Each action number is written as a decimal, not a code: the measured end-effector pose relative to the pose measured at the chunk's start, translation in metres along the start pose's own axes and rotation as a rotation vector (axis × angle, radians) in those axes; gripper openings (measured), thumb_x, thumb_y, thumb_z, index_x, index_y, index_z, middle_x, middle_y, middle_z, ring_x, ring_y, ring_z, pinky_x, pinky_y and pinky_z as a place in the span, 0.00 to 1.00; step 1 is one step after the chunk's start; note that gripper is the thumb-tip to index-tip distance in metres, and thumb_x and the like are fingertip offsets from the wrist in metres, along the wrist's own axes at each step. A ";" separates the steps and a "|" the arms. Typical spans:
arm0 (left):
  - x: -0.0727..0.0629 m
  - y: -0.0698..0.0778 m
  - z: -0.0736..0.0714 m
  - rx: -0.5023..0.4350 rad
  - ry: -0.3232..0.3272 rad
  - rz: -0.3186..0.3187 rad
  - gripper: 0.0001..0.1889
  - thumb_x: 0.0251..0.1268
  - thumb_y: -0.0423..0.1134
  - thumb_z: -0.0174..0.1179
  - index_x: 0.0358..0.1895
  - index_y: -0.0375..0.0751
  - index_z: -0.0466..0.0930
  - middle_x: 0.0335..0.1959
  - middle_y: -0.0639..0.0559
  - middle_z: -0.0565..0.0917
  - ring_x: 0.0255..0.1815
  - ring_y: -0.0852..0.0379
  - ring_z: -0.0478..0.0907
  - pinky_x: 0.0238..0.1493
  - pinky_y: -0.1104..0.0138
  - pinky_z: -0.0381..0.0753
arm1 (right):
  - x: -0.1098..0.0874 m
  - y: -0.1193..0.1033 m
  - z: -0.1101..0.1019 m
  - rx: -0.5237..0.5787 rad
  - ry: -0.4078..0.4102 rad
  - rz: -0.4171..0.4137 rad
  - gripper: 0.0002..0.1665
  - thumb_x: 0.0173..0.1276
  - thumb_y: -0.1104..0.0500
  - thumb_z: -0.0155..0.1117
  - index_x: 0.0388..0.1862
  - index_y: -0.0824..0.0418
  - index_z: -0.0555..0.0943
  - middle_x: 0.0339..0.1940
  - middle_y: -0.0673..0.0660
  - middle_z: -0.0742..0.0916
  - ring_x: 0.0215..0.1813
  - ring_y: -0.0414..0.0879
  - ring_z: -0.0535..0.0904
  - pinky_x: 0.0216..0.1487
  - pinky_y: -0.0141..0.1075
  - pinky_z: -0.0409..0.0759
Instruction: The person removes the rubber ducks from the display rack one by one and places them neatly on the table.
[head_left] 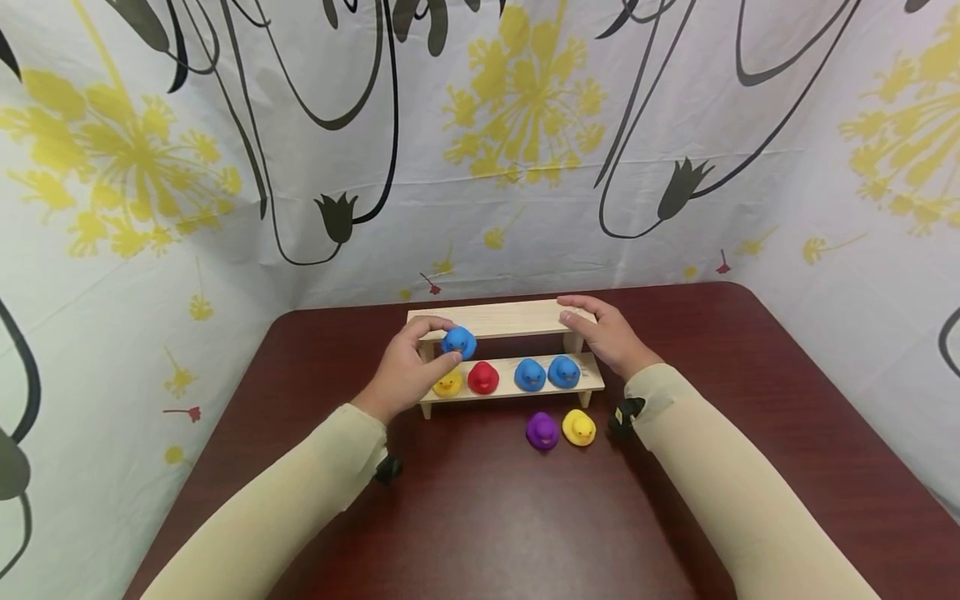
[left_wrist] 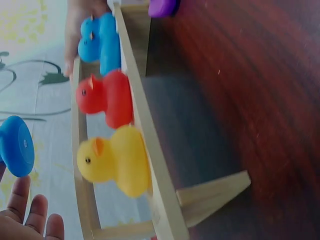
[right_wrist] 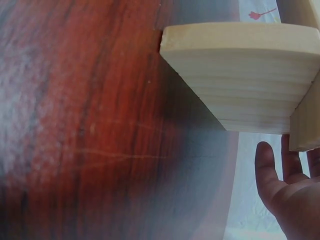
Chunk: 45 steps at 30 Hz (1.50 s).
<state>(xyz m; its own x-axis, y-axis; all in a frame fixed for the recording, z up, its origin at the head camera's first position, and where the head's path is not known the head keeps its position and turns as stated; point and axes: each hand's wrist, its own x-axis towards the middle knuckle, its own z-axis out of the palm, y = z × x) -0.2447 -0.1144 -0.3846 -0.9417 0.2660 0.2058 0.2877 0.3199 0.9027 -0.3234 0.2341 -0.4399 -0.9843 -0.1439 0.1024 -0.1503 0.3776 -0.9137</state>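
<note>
My left hand [head_left: 408,367] pinches a blue rubber duck [head_left: 459,342] between thumb and fingers, at the left end of a wooden shelf's upper board [head_left: 495,318]. In the left wrist view, the flat underside of this blue duck [left_wrist: 21,146] shows. My right hand [head_left: 609,333] rests on the right end of the upper board, fingers loosely extended; some fingertips are hidden behind the wood in the right wrist view. Along the lower board [head_left: 517,390] stand a yellow duck [head_left: 447,383], a red duck [head_left: 483,378] and two blue ducks [head_left: 530,375], left to right.
A purple duck [head_left: 542,431] and another yellow duck [head_left: 579,427] sit on the dark red-brown table [head_left: 480,517], in front of the shelf's right half. Behind the table hangs a white cloth [head_left: 465,225] with yellow and grey flower prints.
</note>
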 end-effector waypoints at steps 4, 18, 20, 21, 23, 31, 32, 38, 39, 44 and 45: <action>-0.007 0.001 0.007 0.000 -0.024 0.016 0.20 0.68 0.35 0.70 0.61 0.43 0.80 0.62 0.46 0.78 0.62 0.40 0.76 0.64 0.43 0.80 | 0.000 0.000 -0.001 0.006 0.000 -0.004 0.31 0.79 0.43 0.64 0.74 0.55 0.77 0.79 0.58 0.73 0.79 0.57 0.66 0.80 0.60 0.62; -0.029 -0.002 0.027 0.033 -0.087 0.057 0.18 0.66 0.37 0.73 0.57 0.46 0.82 0.58 0.51 0.83 0.63 0.48 0.76 0.67 0.45 0.77 | -0.003 -0.004 0.000 0.040 -0.014 -0.010 0.30 0.81 0.47 0.63 0.76 0.57 0.75 0.81 0.60 0.72 0.80 0.58 0.66 0.81 0.60 0.60; -0.031 -0.003 0.030 0.041 -0.093 0.076 0.18 0.65 0.36 0.73 0.56 0.46 0.82 0.57 0.51 0.83 0.63 0.49 0.76 0.69 0.44 0.75 | -0.003 -0.004 0.000 0.038 -0.013 -0.011 0.31 0.81 0.47 0.63 0.76 0.57 0.75 0.81 0.60 0.72 0.80 0.59 0.66 0.81 0.60 0.60; -0.031 -0.004 0.032 0.043 -0.096 0.087 0.18 0.65 0.36 0.73 0.56 0.45 0.82 0.57 0.51 0.83 0.63 0.50 0.77 0.69 0.44 0.75 | -0.003 -0.004 0.000 0.035 -0.013 -0.013 0.30 0.81 0.47 0.63 0.76 0.57 0.75 0.81 0.60 0.72 0.80 0.58 0.65 0.81 0.60 0.60; -0.033 -0.006 0.035 0.042 -0.105 0.097 0.17 0.64 0.35 0.73 0.55 0.45 0.82 0.56 0.52 0.83 0.62 0.51 0.77 0.69 0.43 0.75 | -0.003 -0.003 0.000 0.031 -0.011 -0.018 0.30 0.81 0.47 0.63 0.75 0.57 0.76 0.80 0.60 0.73 0.80 0.58 0.65 0.81 0.60 0.60; -0.040 -0.014 0.047 0.004 -0.142 0.145 0.17 0.65 0.35 0.73 0.55 0.42 0.82 0.54 0.49 0.83 0.57 0.50 0.78 0.61 0.47 0.79 | -0.001 0.001 0.001 0.029 0.000 -0.027 0.29 0.81 0.46 0.63 0.74 0.57 0.77 0.79 0.59 0.74 0.80 0.58 0.66 0.81 0.59 0.61; -0.041 -0.015 0.048 0.001 -0.146 0.148 0.17 0.65 0.35 0.73 0.55 0.42 0.82 0.54 0.49 0.83 0.57 0.50 0.78 0.61 0.47 0.79 | -0.001 0.001 0.001 0.029 -0.002 -0.028 0.29 0.80 0.46 0.63 0.74 0.57 0.77 0.79 0.59 0.74 0.80 0.58 0.66 0.81 0.59 0.61; -0.044 -0.019 0.055 0.011 -0.163 0.070 0.17 0.66 0.35 0.73 0.56 0.45 0.82 0.54 0.52 0.82 0.58 0.51 0.78 0.64 0.51 0.79 | -0.003 0.000 0.000 0.039 -0.013 -0.021 0.29 0.81 0.47 0.63 0.75 0.57 0.76 0.80 0.60 0.73 0.81 0.58 0.64 0.81 0.60 0.59; -0.044 -0.019 0.056 0.014 -0.165 0.055 0.17 0.65 0.35 0.73 0.56 0.45 0.82 0.54 0.52 0.82 0.58 0.51 0.77 0.64 0.50 0.79 | -0.004 -0.003 0.000 0.041 -0.017 -0.015 0.29 0.81 0.49 0.62 0.75 0.58 0.76 0.80 0.61 0.72 0.82 0.59 0.64 0.81 0.60 0.59; -0.046 -0.022 0.061 0.026 -0.178 0.031 0.17 0.65 0.36 0.73 0.55 0.46 0.82 0.53 0.53 0.82 0.57 0.51 0.76 0.64 0.51 0.78 | -0.004 -0.004 0.000 0.046 -0.018 -0.013 0.29 0.82 0.49 0.61 0.76 0.58 0.75 0.81 0.60 0.72 0.82 0.59 0.63 0.81 0.60 0.59; -0.046 -0.023 0.062 0.029 -0.181 0.030 0.17 0.65 0.36 0.73 0.55 0.46 0.81 0.52 0.53 0.82 0.57 0.52 0.76 0.64 0.52 0.78 | -0.004 -0.004 0.000 0.046 -0.016 -0.017 0.29 0.81 0.49 0.62 0.75 0.58 0.76 0.80 0.60 0.72 0.82 0.59 0.64 0.81 0.60 0.60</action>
<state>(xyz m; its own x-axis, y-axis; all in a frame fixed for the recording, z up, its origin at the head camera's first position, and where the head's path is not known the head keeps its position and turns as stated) -0.1975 -0.0779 -0.4381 -0.8864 0.4348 0.1588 0.3226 0.3345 0.8854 -0.3190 0.2328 -0.4365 -0.9800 -0.1645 0.1123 -0.1623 0.3327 -0.9290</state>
